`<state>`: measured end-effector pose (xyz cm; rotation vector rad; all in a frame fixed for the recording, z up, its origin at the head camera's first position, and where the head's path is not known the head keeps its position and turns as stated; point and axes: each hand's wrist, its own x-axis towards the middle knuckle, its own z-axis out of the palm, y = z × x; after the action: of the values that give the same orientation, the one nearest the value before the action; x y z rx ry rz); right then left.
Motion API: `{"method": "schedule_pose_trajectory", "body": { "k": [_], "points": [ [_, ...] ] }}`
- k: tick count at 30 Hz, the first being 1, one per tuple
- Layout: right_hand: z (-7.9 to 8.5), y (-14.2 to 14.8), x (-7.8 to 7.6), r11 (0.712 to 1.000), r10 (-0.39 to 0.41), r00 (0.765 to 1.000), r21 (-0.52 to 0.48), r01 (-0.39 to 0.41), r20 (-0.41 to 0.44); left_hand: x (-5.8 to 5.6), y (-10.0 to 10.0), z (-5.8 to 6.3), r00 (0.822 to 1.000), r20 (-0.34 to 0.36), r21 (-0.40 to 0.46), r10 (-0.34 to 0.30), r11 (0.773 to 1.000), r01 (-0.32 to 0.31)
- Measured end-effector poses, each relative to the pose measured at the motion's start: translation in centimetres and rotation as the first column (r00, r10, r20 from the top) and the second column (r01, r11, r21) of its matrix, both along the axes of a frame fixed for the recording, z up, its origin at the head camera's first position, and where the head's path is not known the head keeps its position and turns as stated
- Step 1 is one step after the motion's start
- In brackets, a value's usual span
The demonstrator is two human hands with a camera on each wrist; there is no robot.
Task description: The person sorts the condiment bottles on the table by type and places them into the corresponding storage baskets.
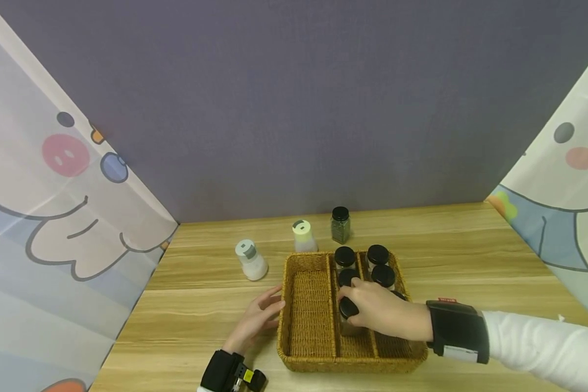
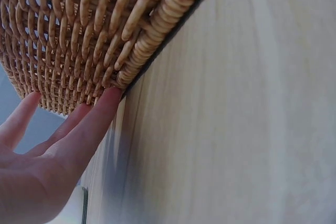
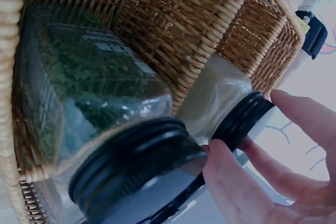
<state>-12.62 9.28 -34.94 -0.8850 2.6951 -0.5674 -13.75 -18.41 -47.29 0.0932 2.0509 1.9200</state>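
A wicker basket with three compartments stands on the wooden table. My right hand reaches into its middle compartment and pinches the black lid of a spice jar. In the right wrist view this jar has a clear body with pale contents, and fingers and thumb sit around its lid. Beside it in the right compartment is a jar of green herbs. My left hand touches the basket's left wall, its fingers extended, fingertips at the wicker low near the table.
Two more black-lidded jars stand behind in the middle compartment, several in the right one. Behind the basket are a green-filled jar and a yellow-topped shaker. A white-topped shaker stands left. A grey panel rises at the back.
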Motion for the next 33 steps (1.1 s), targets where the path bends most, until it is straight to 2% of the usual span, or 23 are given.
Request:
{"method": "schedule_pose_trajectory", "body": {
  "k": [6,14,17,23,33],
  "points": [
    [0.6,0.1,-0.3,1.000,0.003,1.000,-0.003,-0.003,0.027,-0.2,-0.3,-0.8,1.000,0.009,0.006,-0.006,1.000,0.006],
    [2.0,0.4,-1.2,0.998,0.053,0.999,-0.013,-0.053,0.009,0.1,0.0,0.2,1.000,0.005,0.021,0.002,1.000,-0.002],
    [2.7,0.4,-1.5,0.998,0.060,0.998,-0.021,-0.060,-0.002,0.1,0.1,0.4,1.000,0.023,0.032,0.006,0.999,-0.007],
    [3.8,0.4,-2.2,0.997,0.072,0.997,-0.036,-0.072,-0.010,0.0,0.1,0.2,1.000,0.021,0.030,0.005,1.000,-0.006],
    [4.7,0.5,-3.6,0.998,0.055,0.998,0.015,-0.055,0.012,0.0,0.0,0.1,1.000,0.020,0.022,0.004,1.000,-0.005]
  ]
}}
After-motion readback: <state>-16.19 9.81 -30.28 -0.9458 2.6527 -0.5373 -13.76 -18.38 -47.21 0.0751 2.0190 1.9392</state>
